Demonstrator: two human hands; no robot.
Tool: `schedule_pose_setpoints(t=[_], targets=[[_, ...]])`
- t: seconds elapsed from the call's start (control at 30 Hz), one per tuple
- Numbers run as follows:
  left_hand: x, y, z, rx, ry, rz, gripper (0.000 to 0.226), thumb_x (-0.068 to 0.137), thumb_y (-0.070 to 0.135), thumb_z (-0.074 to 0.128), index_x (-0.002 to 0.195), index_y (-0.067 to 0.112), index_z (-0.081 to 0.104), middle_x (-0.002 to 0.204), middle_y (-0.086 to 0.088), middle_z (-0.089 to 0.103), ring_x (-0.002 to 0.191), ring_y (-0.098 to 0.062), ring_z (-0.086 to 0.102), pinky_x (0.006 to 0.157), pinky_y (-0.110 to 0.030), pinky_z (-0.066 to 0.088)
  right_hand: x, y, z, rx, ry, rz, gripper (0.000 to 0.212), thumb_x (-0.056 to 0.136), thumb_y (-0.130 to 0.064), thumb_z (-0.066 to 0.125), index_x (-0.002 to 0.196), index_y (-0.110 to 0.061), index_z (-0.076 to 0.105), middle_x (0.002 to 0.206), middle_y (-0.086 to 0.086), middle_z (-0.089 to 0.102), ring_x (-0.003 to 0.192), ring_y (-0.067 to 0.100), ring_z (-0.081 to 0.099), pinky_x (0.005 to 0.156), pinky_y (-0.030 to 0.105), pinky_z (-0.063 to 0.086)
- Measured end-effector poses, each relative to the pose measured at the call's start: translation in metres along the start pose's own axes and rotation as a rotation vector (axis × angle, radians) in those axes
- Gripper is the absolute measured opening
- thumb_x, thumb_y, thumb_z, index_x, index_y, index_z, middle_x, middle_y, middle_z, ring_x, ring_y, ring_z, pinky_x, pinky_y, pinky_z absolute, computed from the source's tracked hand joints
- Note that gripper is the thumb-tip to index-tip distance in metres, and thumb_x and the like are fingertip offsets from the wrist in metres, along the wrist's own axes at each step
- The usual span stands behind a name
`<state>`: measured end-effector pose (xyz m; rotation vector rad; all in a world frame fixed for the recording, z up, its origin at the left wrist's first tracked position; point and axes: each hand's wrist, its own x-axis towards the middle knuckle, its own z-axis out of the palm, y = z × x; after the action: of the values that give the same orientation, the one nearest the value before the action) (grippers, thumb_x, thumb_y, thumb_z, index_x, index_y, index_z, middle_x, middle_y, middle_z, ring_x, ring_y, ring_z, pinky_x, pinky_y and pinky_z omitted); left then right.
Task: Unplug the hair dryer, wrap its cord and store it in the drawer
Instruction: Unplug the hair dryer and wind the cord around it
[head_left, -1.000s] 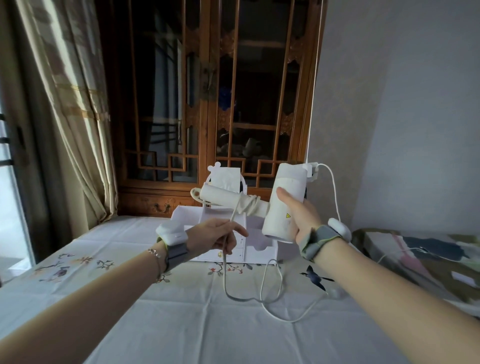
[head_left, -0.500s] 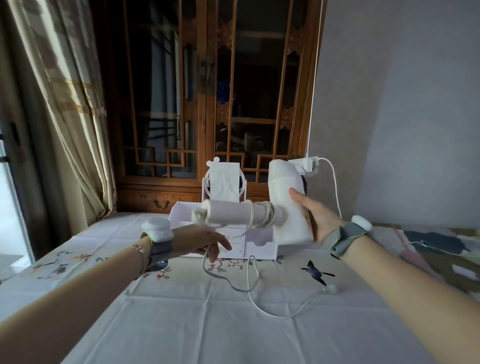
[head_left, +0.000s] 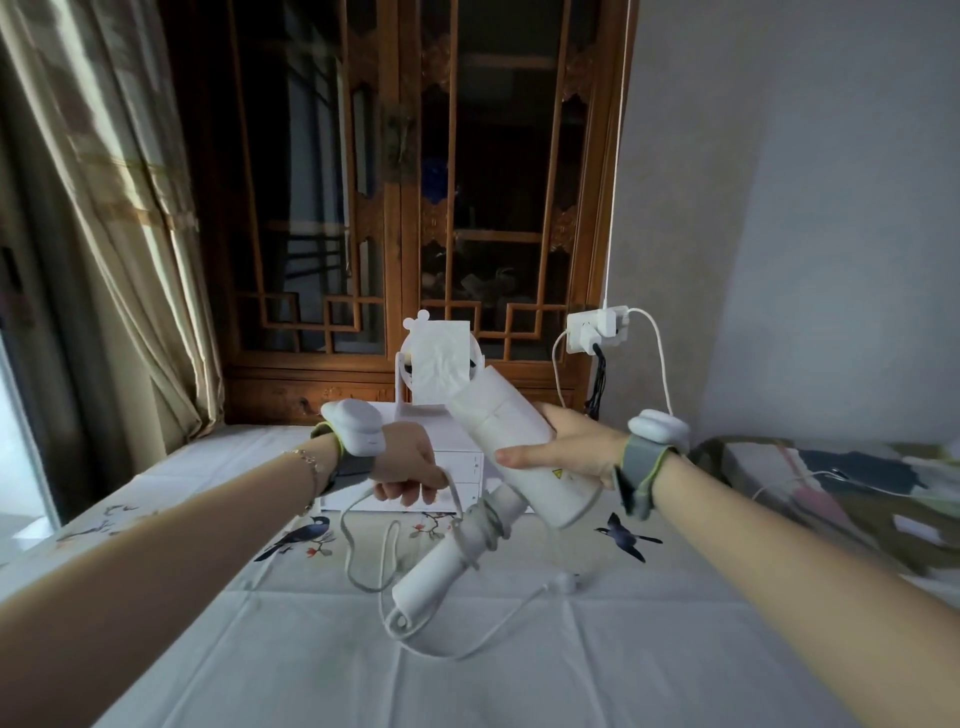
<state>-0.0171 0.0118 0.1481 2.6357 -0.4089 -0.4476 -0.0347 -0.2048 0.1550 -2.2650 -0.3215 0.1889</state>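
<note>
My right hand grips the white hair dryer by its barrel, held above the table. Its handle points down towards me, with a few turns of white cord wound round its upper part. My left hand holds the cord in curled fingers just left of the dryer. Loose cord hangs in loops below, and its plug end lies on the cloth. The white drawer unit stands behind my hands, mostly hidden by them.
A tissue holder tops the drawer unit. A wall socket with other white cables sits at the right of the wooden cabinet. The white embroidered tablecloth covers the table. Curtains hang left; patterned bedding lies right.
The dryer has tilted so its handle swung from pointing left to pointing down towards me. My left hand rose and closed round the cord. The view shifted downwards.
</note>
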Motion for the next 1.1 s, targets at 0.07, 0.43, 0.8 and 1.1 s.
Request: schedule_pose_setpoints(t=[0.07, 0.43, 0.8, 1.1], targets=[[0.001, 0.002, 0.003, -0.065, 0.024, -0.005, 0.033, 0.09, 0.023, 0.055, 0.059, 0.013, 0.062, 0.036, 0.006, 0.051, 0.029, -0.007, 0.036, 0.038, -0.017, 0.034, 0.001, -0.005, 0.006, -0.092, 0.079, -0.018, 0.062, 0.073, -0.044, 0.077, 0.122, -0.021, 0.047, 0.117, -0.001, 0.059, 0.109, 0.02, 0.059, 0.095, 0.038, 0.05], [0.017, 0.024, 0.015, -0.173, 0.243, -0.012, 0.039, 0.099, 0.019, 0.039, 0.061, 0.016, 0.048, 0.044, 0.007, 0.049, 0.034, -0.002, 0.043, 0.041, -0.016, 0.036, 0.009, -0.021, 0.036, -0.142, 0.482, 0.027, 0.074, 0.072, -0.052, 0.072, 0.127, -0.014, 0.039, 0.106, 0.002, 0.056, 0.086, 0.022, 0.052, 0.066, 0.028, 0.039], [0.006, 0.022, 0.049, -0.195, 0.172, 0.267, 0.031, 0.1, 0.021, 0.025, 0.077, 0.021, 0.046, 0.057, 0.001, 0.053, 0.042, -0.013, 0.042, 0.047, -0.024, 0.036, 0.018, -0.005, 0.024, 0.551, 0.582, 0.16, 0.072, 0.073, -0.047, 0.075, 0.127, -0.007, 0.049, 0.11, 0.008, 0.064, 0.091, 0.024, 0.062, 0.087, 0.038, 0.052], [0.013, -0.003, 0.064, -0.303, 0.063, 0.281, 0.039, 0.101, 0.028, 0.03, 0.076, 0.022, 0.058, 0.055, 0.003, 0.055, 0.042, -0.008, 0.047, 0.05, -0.018, 0.042, 0.011, 0.008, 0.007, 0.957, 0.427, 0.218, 0.062, 0.073, -0.052, 0.073, 0.12, -0.016, 0.057, 0.114, 0.011, 0.066, 0.1, 0.029, 0.065, 0.081, 0.04, 0.054]])
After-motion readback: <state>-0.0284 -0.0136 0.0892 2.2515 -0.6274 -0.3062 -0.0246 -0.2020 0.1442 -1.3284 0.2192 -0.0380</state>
